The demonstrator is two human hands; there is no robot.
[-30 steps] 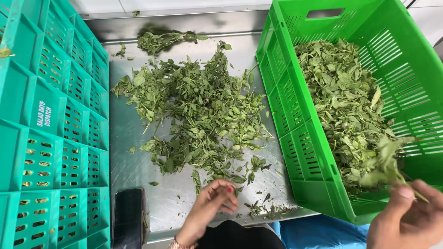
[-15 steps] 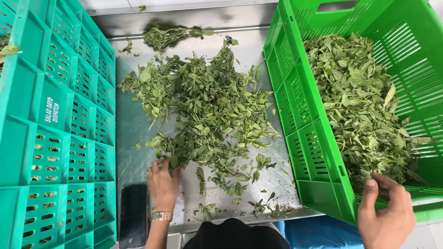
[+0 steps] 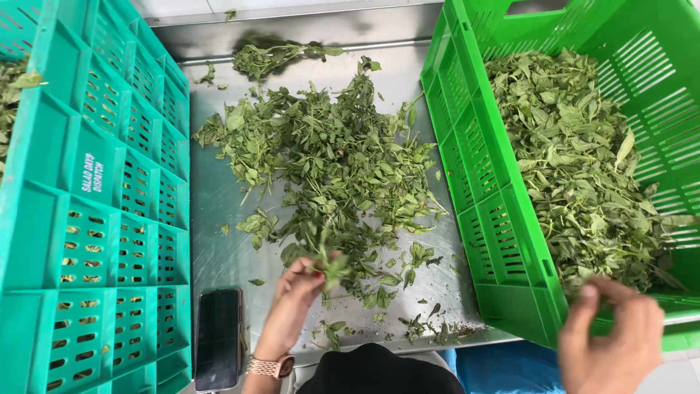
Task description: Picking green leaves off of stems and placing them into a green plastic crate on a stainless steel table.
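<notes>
A heap of green leafy herb sprigs (image 3: 343,160) is spread over the steel table (image 3: 219,248). My left hand (image 3: 300,288), with a watch at the wrist, pinches a small sprig (image 3: 332,266) at the near edge of the heap. My right hand (image 3: 609,335) hovers low at the front corner of the bright green crate (image 3: 488,226), fingers loosely curled, with nothing visible in them. That crate, tilted on the right, is filled with picked green leaves (image 3: 583,168).
A teal crate (image 3: 87,219) stands along the left side, with a few leaves visible at its top left. A dark phone (image 3: 217,339) lies on the table beside it. A separate bunch of herbs (image 3: 273,57) rests at the table's far edge.
My left hand moved from the left side of the heap toward its near middle and picked up a sprig. My right hand drew back from the green crate's front rim.
</notes>
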